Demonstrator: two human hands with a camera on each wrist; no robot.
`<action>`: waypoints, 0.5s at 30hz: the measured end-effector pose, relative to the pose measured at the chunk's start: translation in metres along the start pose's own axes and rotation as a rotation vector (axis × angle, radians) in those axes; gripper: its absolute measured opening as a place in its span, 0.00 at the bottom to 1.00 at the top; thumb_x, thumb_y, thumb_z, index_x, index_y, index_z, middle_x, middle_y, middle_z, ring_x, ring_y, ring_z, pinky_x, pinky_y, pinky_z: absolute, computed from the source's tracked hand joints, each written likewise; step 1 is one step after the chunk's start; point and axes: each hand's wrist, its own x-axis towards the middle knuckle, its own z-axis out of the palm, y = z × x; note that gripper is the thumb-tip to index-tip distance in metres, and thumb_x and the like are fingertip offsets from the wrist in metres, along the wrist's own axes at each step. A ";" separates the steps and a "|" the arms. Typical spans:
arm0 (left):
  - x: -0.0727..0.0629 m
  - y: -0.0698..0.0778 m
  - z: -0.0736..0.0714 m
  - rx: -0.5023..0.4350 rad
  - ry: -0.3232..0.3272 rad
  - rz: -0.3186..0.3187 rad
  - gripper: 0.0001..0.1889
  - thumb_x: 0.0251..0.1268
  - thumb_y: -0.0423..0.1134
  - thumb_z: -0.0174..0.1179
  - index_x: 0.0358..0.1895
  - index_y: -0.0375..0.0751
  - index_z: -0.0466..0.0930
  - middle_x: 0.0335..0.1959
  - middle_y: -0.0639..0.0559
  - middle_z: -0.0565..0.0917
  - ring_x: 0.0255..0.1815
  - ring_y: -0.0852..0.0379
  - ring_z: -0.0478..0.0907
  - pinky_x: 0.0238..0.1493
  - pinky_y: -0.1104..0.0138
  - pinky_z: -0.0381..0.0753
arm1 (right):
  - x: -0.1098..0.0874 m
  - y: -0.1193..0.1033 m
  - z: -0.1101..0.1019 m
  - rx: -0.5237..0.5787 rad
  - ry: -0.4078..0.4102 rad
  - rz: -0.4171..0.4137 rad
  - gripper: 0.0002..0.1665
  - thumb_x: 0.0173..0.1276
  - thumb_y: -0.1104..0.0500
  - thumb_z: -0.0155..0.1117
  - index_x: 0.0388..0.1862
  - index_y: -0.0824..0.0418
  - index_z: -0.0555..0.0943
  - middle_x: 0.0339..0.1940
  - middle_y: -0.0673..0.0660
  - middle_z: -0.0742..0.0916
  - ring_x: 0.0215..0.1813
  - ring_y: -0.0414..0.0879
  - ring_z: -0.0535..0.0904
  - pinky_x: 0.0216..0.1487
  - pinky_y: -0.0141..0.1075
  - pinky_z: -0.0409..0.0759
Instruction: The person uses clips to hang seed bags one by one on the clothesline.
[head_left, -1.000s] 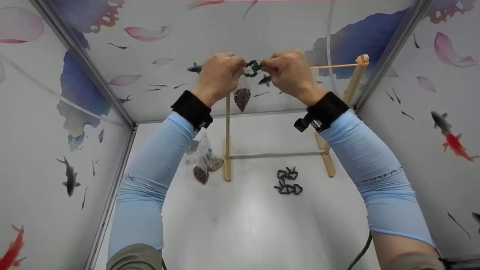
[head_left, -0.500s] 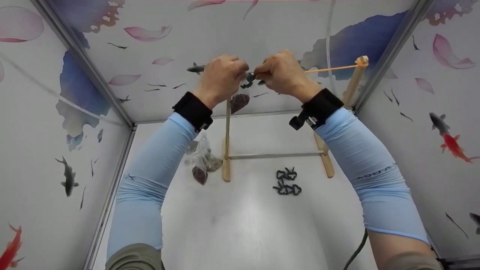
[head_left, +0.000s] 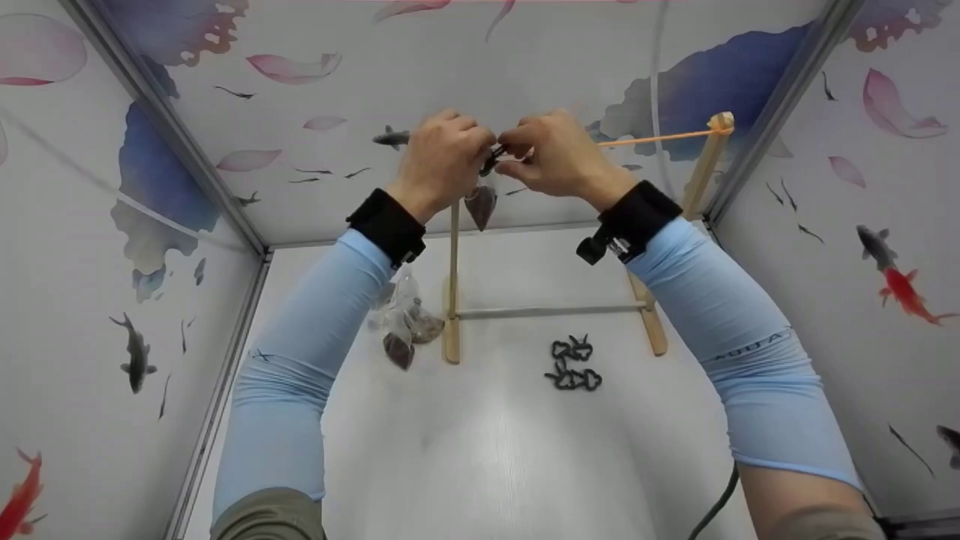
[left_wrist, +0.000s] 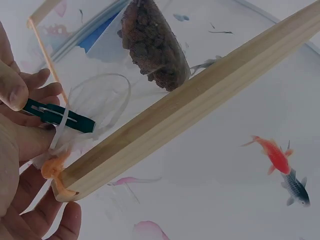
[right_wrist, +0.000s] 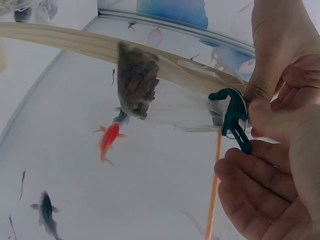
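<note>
Both hands meet high up at the orange string (head_left: 652, 140), by the top of the left wooden post (left_wrist: 190, 100). My right hand (head_left: 559, 154) pinches a dark green plastic clip (right_wrist: 233, 117) between thumb and fingers. The clip's other end overlaps the gathered top of a clear plastic bag (left_wrist: 107, 102) in the left wrist view. Dark brown dried pieces (right_wrist: 137, 82) fill the bag's pointed bottom, which hangs below the hands. My left hand (head_left: 444, 156) pinches at the bag's top beside the string knot (left_wrist: 52, 167); its fingertips are partly hidden in the head view.
Several dark clips (head_left: 589, 379) lie on the white table (head_left: 480, 457). Left of the frame's foot are more clear bags (head_left: 399, 351) with brown contents. A pale rod (head_left: 551, 310) joins the left post to the right post (head_left: 703, 176). Printed panels (head_left: 142, 285) enclose the table.
My right hand has moved left, closer to my left hand, and the clip has turned and come down toward the bag's top. The hanging bag has swung; my left hand has barely shifted.
</note>
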 end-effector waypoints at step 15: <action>-0.021 0.001 0.004 0.028 0.063 0.095 0.09 0.79 0.32 0.66 0.52 0.39 0.94 0.52 0.41 0.96 0.68 0.35 0.86 0.71 0.43 0.85 | -0.036 -0.001 0.011 -0.108 0.029 -0.061 0.23 0.77 0.55 0.78 0.64 0.66 0.89 0.50 0.67 0.95 0.48 0.63 0.94 0.51 0.57 0.92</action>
